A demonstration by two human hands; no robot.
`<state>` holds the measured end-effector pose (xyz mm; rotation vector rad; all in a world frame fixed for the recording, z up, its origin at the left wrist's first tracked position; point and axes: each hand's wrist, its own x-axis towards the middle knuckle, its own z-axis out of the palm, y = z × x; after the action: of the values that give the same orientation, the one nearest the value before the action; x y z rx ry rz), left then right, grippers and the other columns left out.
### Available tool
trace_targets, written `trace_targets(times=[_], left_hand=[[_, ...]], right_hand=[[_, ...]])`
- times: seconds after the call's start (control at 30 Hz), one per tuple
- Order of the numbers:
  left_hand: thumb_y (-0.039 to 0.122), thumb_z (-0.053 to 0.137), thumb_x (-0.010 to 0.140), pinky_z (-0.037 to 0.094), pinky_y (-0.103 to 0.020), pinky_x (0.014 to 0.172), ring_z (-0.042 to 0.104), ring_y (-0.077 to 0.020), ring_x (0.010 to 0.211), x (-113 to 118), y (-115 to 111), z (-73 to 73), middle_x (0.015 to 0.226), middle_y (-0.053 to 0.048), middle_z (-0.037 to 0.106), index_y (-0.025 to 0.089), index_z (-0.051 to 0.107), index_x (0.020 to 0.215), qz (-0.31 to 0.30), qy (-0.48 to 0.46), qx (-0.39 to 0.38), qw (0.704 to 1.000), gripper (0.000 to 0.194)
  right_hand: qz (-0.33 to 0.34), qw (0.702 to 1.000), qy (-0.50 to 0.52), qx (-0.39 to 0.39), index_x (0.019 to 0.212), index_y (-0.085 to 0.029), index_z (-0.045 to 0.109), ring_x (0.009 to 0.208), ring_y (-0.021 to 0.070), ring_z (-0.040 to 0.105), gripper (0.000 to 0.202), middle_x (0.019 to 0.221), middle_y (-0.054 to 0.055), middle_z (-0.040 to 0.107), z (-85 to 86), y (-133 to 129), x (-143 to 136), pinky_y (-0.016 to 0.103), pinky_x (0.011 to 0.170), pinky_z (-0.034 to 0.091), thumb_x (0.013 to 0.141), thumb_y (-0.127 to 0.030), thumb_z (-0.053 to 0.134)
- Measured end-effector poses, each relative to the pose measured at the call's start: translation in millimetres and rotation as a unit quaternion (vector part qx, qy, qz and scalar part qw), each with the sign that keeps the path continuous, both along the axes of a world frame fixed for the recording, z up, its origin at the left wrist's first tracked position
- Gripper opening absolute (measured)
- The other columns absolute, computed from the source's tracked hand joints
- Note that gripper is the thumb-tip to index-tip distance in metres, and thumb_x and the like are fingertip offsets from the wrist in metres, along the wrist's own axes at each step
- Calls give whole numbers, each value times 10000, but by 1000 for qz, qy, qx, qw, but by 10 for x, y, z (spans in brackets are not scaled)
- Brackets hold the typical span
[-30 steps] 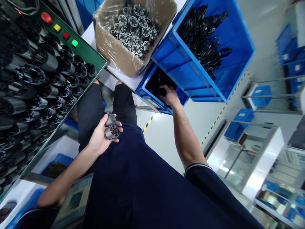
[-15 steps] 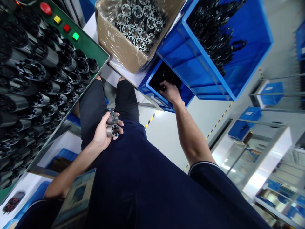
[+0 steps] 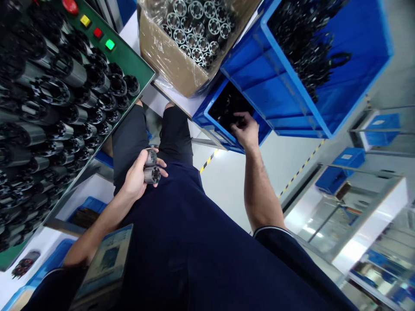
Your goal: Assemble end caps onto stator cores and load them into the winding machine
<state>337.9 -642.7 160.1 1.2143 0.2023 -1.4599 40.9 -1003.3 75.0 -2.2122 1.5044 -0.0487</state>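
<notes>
My left hand is wrapped round two slotted metal stator cores, held side by side above my lap. Their ring-shaped ends with inner slots face right. Over the smaller blue bin, my right hand has its thumb and fingers curled together at the dark contents. Black parts fill that bin. Something dark shows between the right fingertips, but I cannot make out its shape.
A plastic-lined cardboard box holds many stator cores. Right of it stands a larger blue crate of black parts. On the left, a green machine top carries rows of black-ended cores and lit buttons. Shelving stands at far right.
My right hand has drawn back slightly towards the bin's near right side, its fingers now more visible. The left hand still holds the two cores. The whole view has shifted a little.
</notes>
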Motion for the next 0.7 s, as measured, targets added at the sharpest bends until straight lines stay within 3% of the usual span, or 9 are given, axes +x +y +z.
trace_targets(times=[0.13, 0.33, 0.43, 0.53, 0.7], left_hand=[[839, 827, 1013, 494, -231, 365, 848, -253, 684, -18, -7, -28, 912, -39, 823, 221, 622, 1346, -22, -22, -19, 999, 731], [829, 827, 1019, 499, -232, 374, 859, -258, 701, -54, -63, -13, 919, -39, 823, 230, 615, 1337, -30, -20, -29, 999, 710], [859, 873, 968, 504, -227, 375, 856, -250, 696, -74, -54, -12, 914, -29, 823, 229, 620, 1340, -30, -16, -34, 999, 774], [905, 912, 900, 513, -228, 374, 848, -244, 686, -88, -25, -42, 898, -23, 821, 225, 623, 1327, -22, -20, -30, 999, 853], [893, 899, 906, 528, -235, 378, 850, -245, 687, -88, 49, -98, 912, -30, 829, 224, 623, 1343, -12, -25, -13, 1000, 846]], right_hand=[[25, 1000, -3, 13, 1291, -259, 901, 1166, 387, 819, 456, 1310, 144, 877, -19, -60, -44, 574, 1129, 667, 877, -424, 806], [66, 995, -12, 70, 1120, -254, 867, 900, 310, 810, 356, 1168, 120, 899, -31, -152, 40, 482, 920, 690, 893, -527, 895], [81, 993, -5, 87, 1311, -260, 835, 859, 282, 800, 511, 1197, 113, 890, -31, -166, 92, 435, 846, 676, 934, -602, 877], [108, 990, 13, 94, 1562, -284, 772, 901, 296, 800, 715, 1163, 89, 870, -21, -190, 162, 444, 894, 660, 939, -618, 877], [151, 983, 48, 96, 1539, -320, 787, 1043, 361, 813, 678, 1110, 76, 861, 23, -231, 247, 479, 991, 629, 983, -706, 812]])
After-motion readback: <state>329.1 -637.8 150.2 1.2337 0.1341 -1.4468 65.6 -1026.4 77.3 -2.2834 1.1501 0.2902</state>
